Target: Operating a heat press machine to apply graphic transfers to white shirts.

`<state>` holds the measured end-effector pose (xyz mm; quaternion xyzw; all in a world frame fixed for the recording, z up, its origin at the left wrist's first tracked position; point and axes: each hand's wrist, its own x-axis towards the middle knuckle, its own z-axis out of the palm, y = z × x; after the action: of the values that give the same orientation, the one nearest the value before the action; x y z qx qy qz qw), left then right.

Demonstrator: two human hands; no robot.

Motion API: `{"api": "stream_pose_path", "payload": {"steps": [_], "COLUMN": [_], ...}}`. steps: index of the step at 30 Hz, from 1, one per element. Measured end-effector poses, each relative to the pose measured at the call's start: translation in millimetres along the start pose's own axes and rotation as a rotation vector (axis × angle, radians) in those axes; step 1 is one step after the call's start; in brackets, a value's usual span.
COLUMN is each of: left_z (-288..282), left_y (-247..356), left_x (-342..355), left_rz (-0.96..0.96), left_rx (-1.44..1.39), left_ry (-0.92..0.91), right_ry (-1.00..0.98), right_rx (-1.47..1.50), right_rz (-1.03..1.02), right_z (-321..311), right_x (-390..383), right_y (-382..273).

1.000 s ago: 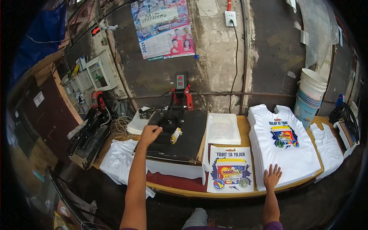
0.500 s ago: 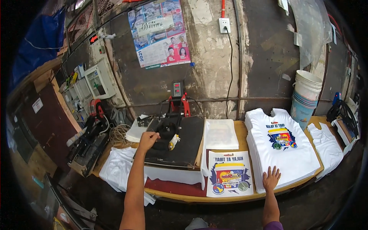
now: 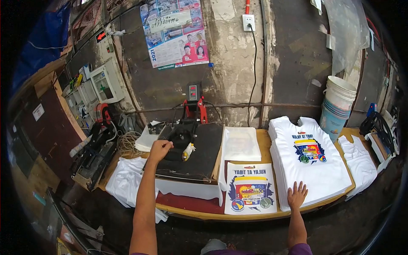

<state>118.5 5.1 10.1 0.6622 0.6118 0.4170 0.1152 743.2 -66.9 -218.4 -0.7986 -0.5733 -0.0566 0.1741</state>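
Observation:
My left hand has its fingers curled closed over the left side of a black heat press; whether anything is in them is hidden. Just right of it is the press's handle, its end wrapped in white and yellow. White cloth hangs from under the press's lowered top plate. My right hand lies flat, fingers spread, on the lower part of a stack of white shirts. The top shirt bears a colourful paint-pail print. Between press and stack lies a transfer sheet with the same design mirrored.
Behind the transfer sheet lies a pile of pale sheets. Stacked buckets stand behind the shirts; another white garment lies to their right. Crumpled white cloth and a second black machine are at left. A cord hangs from the wall outlet.
The whole view has shifted slightly, so everything sits a little higher and further left. Both hands keep their places over the press and on the shirts.

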Motion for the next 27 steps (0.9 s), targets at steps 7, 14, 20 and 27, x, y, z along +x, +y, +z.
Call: {"api": "stream_pose_path", "payload": {"steps": [7, 14, 20, 27], "left_z": [0, 1, 1, 1], "left_y": [2, 7, 8, 11], "left_x": [-2, -1, -4, -4], "left_rz": [0.028, 0.021, 0.021, 0.019], "left_rx": [-0.002, 0.021, 0.026, 0.018], "left_ry": [0.011, 0.013, 0.020, 0.017], "right_ry": [0.029, -0.042, 0.024, 0.016], "right_rx": [-0.002, 0.014, 0.013, 0.005], "right_rz": [-0.014, 0.021, -0.004, 0.005], "right_z": [5, -3, 5, 4], "right_x": [1, 1, -1, 0], "right_y": [2, -1, 4, 3]}}
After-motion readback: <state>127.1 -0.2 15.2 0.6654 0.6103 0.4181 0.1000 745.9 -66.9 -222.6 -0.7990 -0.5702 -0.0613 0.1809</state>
